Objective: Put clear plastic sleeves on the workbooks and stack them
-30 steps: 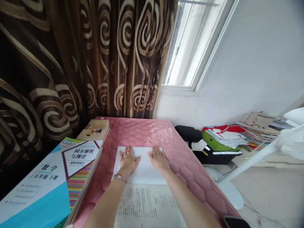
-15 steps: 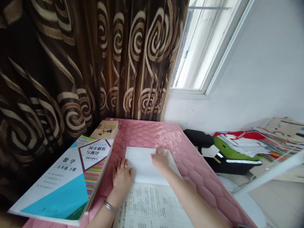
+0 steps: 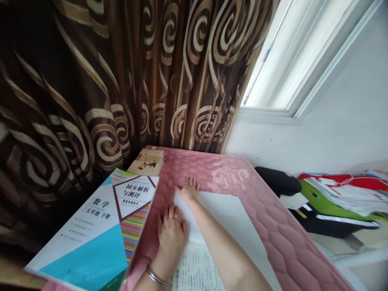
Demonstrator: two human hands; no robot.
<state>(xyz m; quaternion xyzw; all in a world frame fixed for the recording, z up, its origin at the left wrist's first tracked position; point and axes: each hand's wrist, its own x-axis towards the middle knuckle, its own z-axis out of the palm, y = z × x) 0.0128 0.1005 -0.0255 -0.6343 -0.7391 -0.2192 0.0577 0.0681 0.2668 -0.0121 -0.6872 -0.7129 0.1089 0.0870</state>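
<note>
A printed sheet of paper (image 3: 233,214) lies on a pink quilted cover, with its blank white part folded over the printed part (image 3: 194,264). My right hand (image 3: 190,189) rests flat at the far left corner of the blank part, fingers spread, and its forearm crosses the sheet. Beside the sheet's left edge, my left hand (image 3: 172,229) lies palm down with fingers stretched out, touching the edge; a silver bracelet (image 3: 156,277) circles that wrist. Neither hand grips anything.
To the left lies a large white and blue workbook (image 3: 91,234) on a stack, with a smaller tan book (image 3: 148,161) behind it. A patterned brown curtain (image 3: 182,72) hangs beyond. At right, a black case (image 3: 277,180) and piled papers (image 3: 345,194) sit past the pink table's edge.
My right hand has slid left across the blank part to its far left corner. My left hand stays by the left edge. The camera view has turned slightly left.
</note>
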